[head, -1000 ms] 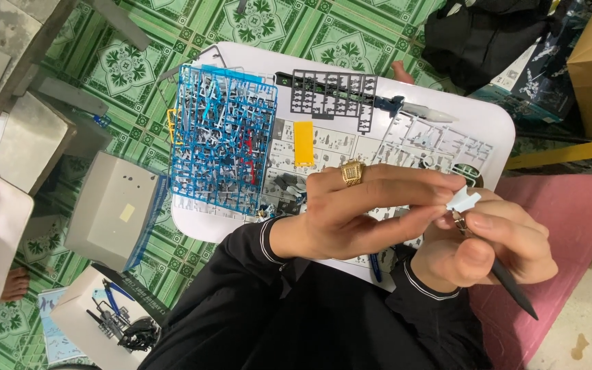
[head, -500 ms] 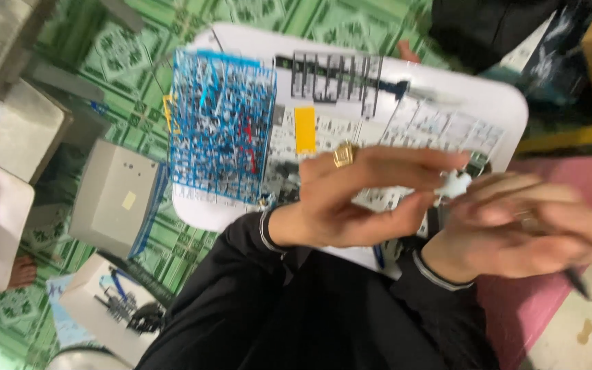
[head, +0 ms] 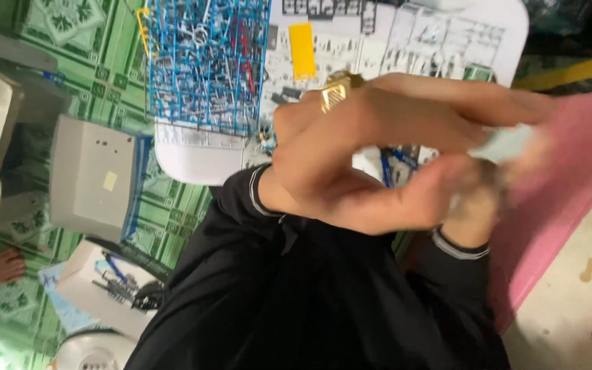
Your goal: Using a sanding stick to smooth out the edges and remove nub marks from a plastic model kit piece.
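1. The left hand [head: 351,157], with a square gold ring [head: 335,91] on one finger, reaches across toward three o'clock. Its thumb and fingers are pinched narrow on a small pale blue-white plastic piece [head: 505,144], which sits blurred at about three o'clock of the view.
2. The right hand [head: 477,199] lies mostly behind the left. Its fingers meet the same piece from below, but the blur hides whether they grip it: I cannot tell.
3. At twelve o'clock, the white rounded lap tray [head: 193,154] carries a blue plastic parts frame [head: 203,65] and a printed instruction sheet with a yellow patch [head: 392,41].
4. At nine o'clock, a grey box with a yellow sticker [head: 94,175] rests on the green patterned floor [head: 70,27]; a pink mat [head: 570,171] lies at four o'clock.
5. Judged from the pinch, the piece is best worked slowly: hold it by its edges, keep both wrists close together, and steady it over the tray so a dropped part is caught.
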